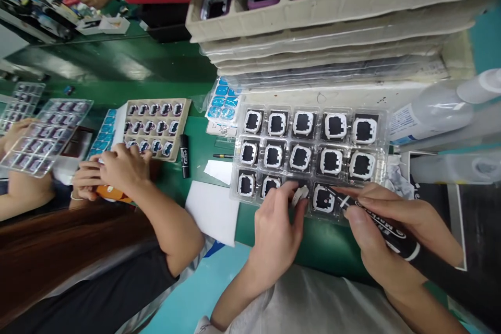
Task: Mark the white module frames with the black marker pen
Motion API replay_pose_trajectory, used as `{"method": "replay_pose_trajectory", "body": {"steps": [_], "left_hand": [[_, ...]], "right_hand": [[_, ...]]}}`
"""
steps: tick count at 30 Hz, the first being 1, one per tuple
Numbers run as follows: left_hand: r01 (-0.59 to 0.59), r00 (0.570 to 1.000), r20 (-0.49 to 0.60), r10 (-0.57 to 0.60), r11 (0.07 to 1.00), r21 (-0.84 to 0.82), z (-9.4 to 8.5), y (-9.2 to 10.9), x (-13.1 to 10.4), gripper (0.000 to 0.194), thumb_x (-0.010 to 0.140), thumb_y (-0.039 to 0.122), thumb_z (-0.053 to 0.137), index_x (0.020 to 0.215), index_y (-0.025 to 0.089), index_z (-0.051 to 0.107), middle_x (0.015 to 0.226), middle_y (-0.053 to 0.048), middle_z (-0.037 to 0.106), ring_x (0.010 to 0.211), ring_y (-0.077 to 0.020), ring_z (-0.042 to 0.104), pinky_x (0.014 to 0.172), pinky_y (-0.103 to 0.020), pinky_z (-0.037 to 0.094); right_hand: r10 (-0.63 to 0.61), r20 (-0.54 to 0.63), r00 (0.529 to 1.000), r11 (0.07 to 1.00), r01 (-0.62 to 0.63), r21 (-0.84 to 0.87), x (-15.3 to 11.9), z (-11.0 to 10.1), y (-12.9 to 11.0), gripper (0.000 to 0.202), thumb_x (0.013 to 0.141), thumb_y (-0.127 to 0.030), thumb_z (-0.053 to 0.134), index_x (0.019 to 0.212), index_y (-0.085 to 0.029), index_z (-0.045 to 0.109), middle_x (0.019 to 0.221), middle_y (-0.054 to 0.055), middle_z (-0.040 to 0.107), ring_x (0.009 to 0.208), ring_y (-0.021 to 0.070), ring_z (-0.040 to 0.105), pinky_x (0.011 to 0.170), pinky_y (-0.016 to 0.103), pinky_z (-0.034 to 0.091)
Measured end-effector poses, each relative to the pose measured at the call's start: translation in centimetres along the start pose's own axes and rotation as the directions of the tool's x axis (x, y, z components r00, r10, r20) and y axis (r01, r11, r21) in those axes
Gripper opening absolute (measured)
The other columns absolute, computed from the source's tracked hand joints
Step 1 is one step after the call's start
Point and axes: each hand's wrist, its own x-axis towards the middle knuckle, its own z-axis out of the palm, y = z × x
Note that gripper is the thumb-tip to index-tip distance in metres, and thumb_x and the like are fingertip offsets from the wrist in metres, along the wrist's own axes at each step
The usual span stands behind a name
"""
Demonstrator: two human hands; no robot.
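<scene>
A clear plastic tray lies before me, with several white square frames, such as this white frame, in its pockets over black backing. My left hand pinches one small white frame between thumb and fingers, tilted on edge above the tray's front row. In my right hand is a black marker, its tip pointing left near the frame in the neighbouring front pocket. Whether the tip touches that frame, I cannot tell.
Stacked pulp trays rise behind the clear tray. Spray bottles stand at right. A co-worker's hands work at left beside a beige tray and another marker. White foam sheet and blue stickers lie between us.
</scene>
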Motion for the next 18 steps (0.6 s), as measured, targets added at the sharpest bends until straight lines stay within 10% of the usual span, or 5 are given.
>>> {"method": "replay_pose_trajectory", "body": {"steps": [6,13,18], "left_hand": [[0.093,0.994,0.071,-0.080,0.971,-0.220,-1.5,-0.5,0.7,0.013,0.103,0.021,0.074,0.115,0.024,0.074,0.088,0.000,0.067,0.078,-0.0147,0.062,0.072,-0.028,0.050],[0.398,0.902,0.253,-0.350,0.446,-0.801,-2.4,0.7,2.1,0.026,0.095,0.026,0.085,0.086,0.019,0.061,0.087,0.001,0.072,0.069,-0.0145,0.076,0.061,-0.025,0.064],[0.445,0.885,0.332,-0.327,0.381,-0.811,-1.4,1.5,2.7,0.019,0.095,0.022,0.084,0.110,0.021,0.072,0.083,0.001,0.081,0.067,-0.0122,0.078,0.064,-0.019,0.064]], "right_hand": [[-0.048,0.038,0.998,0.999,0.048,0.019,0.3,-1.2,0.9,0.010,0.093,-0.015,0.082,0.094,-0.024,0.079,0.099,0.005,0.083,0.087,0.0258,0.083,0.086,0.040,0.075],[-0.115,0.062,0.991,0.993,0.115,0.005,0.3,-1.5,0.8,0.020,0.087,-0.037,0.091,0.099,-0.028,0.078,0.106,0.007,0.083,0.102,0.0346,0.084,0.087,0.048,0.076],[-0.200,0.078,0.977,0.978,0.203,-0.038,0.6,-0.2,-0.2,0.025,0.087,-0.042,0.091,0.101,-0.028,0.076,0.108,0.007,0.082,0.108,0.0338,0.083,0.091,0.048,0.075]]}}
